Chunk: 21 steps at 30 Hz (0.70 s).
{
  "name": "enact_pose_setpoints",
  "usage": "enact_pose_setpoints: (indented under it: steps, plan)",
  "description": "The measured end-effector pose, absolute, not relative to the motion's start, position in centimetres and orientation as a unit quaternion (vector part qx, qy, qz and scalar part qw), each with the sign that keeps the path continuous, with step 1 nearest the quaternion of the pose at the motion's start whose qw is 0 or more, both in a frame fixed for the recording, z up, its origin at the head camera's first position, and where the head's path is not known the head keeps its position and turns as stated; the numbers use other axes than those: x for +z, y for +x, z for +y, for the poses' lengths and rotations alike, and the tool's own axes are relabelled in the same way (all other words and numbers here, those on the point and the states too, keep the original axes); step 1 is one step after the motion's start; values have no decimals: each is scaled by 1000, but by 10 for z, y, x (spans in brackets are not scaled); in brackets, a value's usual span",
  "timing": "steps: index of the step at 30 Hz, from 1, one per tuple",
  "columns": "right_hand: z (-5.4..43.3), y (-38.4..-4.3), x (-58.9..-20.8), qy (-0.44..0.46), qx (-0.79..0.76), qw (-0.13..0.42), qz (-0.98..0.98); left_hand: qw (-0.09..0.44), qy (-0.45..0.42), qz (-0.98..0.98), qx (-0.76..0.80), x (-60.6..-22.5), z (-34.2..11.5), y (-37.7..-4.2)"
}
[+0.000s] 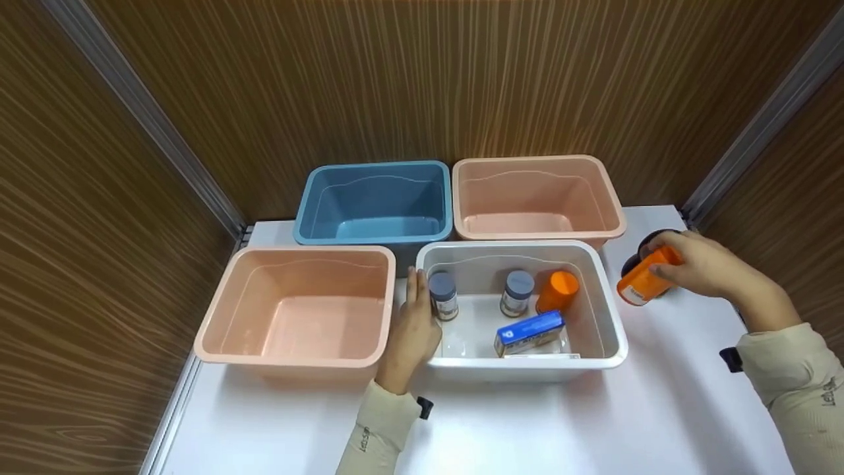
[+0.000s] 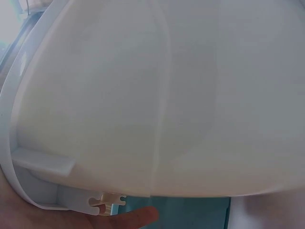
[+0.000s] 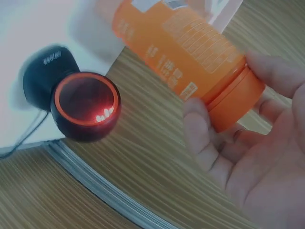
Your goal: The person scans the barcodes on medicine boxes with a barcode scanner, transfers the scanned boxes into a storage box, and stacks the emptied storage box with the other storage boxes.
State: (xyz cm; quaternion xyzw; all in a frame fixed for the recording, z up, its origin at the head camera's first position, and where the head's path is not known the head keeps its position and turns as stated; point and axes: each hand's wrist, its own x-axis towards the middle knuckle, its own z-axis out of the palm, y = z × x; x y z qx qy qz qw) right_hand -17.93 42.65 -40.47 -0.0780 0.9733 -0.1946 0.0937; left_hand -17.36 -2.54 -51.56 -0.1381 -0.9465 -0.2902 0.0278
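An orange bottle (image 3: 181, 47) with a barcode on its side is gripped near its cap by my right hand (image 1: 702, 264). It is tilted, cap end toward the palm. Right behind it stands a black scanner (image 3: 86, 106) with an orange ring and a red light, partly hidden by the hand in the head view. My left hand (image 1: 414, 330) rests along the left rim of the white bin (image 1: 610, 316), fingers straight. Inside that bin are two grey-capped bottles (image 1: 517, 293), another orange bottle (image 1: 558, 291) and a blue box (image 1: 529, 333).
A pink bin (image 1: 297, 361) stands left of the white one. Behind are a blue bin (image 1: 376, 239) and a second pink bin (image 1: 537, 234). Wood-grain panels (image 1: 395, 79) enclose the white table (image 1: 527, 429) at the back and sides.
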Motion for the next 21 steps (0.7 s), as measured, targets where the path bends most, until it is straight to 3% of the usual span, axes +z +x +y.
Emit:
enact_pose_setpoints:
  steps: [8, 13, 21]
  plan:
    - [437, -173, -414, -69, -141, 123, 980, 9, -124, -946, -299, -515, -25, -174]
    - [434, -174, -423, -43, -185, 148, 971, 3, -122, -945, -303, -514, -25, -174]
    - [424, -173, -447, -102, -192, 111, 970, -5, -120, -945, -305, -512, -25, -173]
